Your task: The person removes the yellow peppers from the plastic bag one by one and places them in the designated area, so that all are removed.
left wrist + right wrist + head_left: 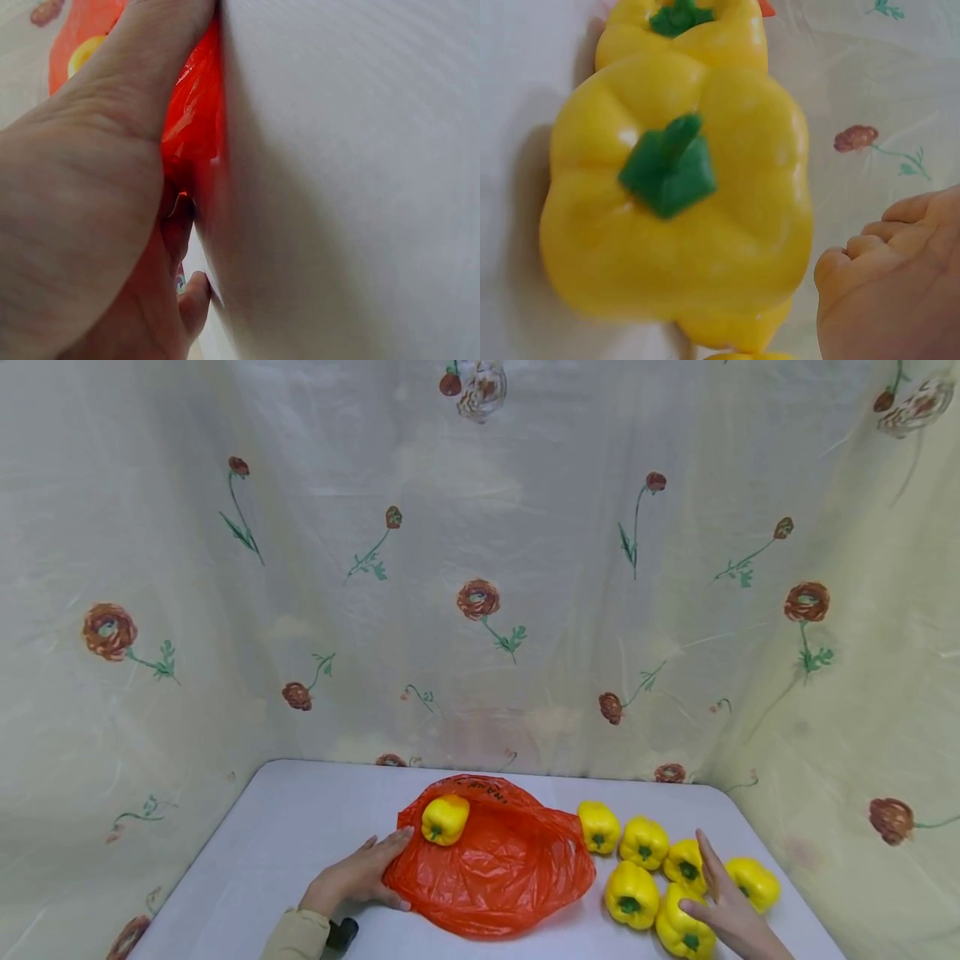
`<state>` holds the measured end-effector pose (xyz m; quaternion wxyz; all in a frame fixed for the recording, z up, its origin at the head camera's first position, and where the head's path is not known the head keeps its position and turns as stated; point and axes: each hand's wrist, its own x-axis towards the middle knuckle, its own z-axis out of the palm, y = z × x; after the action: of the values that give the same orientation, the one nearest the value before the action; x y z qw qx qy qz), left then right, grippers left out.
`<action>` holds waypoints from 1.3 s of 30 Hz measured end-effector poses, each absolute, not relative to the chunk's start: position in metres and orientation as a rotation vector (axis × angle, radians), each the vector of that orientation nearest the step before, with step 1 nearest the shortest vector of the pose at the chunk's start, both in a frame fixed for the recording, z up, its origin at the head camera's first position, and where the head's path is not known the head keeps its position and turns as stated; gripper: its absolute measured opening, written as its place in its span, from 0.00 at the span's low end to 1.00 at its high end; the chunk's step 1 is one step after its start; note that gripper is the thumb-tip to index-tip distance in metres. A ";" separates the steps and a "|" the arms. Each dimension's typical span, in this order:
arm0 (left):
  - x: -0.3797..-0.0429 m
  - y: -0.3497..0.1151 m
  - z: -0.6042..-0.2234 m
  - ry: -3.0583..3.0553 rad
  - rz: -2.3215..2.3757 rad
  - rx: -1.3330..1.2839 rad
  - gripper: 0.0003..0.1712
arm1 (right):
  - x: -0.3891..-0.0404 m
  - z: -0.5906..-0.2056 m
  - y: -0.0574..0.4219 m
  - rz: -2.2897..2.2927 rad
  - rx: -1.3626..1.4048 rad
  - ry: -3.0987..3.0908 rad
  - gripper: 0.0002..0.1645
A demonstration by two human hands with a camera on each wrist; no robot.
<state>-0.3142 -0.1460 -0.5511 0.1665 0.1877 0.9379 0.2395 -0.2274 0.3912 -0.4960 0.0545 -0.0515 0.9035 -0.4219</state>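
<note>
A red plastic bag [495, 877] lies spread on the table, with one yellow bell pepper [450, 814] on its upper left part. My left hand [358, 875] rests at the bag's left edge, thumb and fingers spread along it. In the left wrist view, the red plastic [196, 112] shows beyond the palm. Several yellow bell peppers [632, 893] with green stems stand right of the bag. Over the right part of this group my right hand [726, 910] is held with fingers extended, nothing in its grasp. A large bell pepper [742, 232] fills the middle of the right wrist view, beside that hand.
The white table [300, 810] runs back to a pale curtain [540, 652] printed with red flowers, which also hangs along both sides. One bell pepper [753, 883] sits near the table's right edge. A black band [342, 935] is on my left wrist.
</note>
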 end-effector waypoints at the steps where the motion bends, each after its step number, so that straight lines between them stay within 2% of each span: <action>1: -0.314 -0.146 -0.551 2.671 0.679 0.536 0.64 | -0.228 -0.495 0.389 -1.300 -0.161 2.749 0.61; 20: -0.313 -0.147 -0.550 2.663 0.691 0.531 0.64 | -0.263 -0.467 0.320 -1.522 -0.433 2.726 0.58; 28: -0.314 -0.147 -0.552 2.666 0.686 0.534 0.64 | -0.281 -0.456 0.280 -1.598 -0.437 2.646 0.56; 39: -0.314 -0.147 -0.551 2.671 0.680 0.542 0.64 | -0.302 -0.456 0.225 -1.642 -0.392 2.573 0.59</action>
<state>-0.3143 -0.1471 -0.5511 0.1656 0.1903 0.9378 0.2386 -0.3025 0.2249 -0.4564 0.0324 -0.1273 0.8357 -0.5333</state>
